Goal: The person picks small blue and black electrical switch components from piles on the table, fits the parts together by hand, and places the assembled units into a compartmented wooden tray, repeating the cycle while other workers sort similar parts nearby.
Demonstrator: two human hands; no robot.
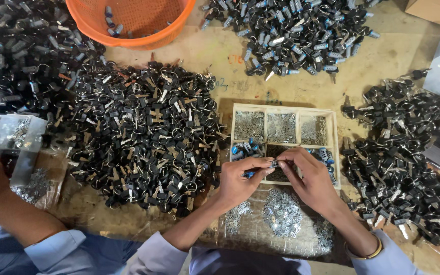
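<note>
- Blue-and-metal small lock part (pixel 273 164) sits pinched between both hands, just above the wooden tray (pixel 285 109).
- Left hand (pixel 238 182): grip closed on the part.
- Right hand (pixel 309 181): fingertips closed on the same part.
- Black keys (pixel 143 137) heaped left on the tabletop (pixel 220 56); orange basket (pixel 128 25) beyond.

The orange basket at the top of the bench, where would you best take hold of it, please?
Probably by the near rim of the orange basket, reached from the front. The rim is thick and rolled outward, the mouth faces up, and piles of black keys crowd its left side.
</note>
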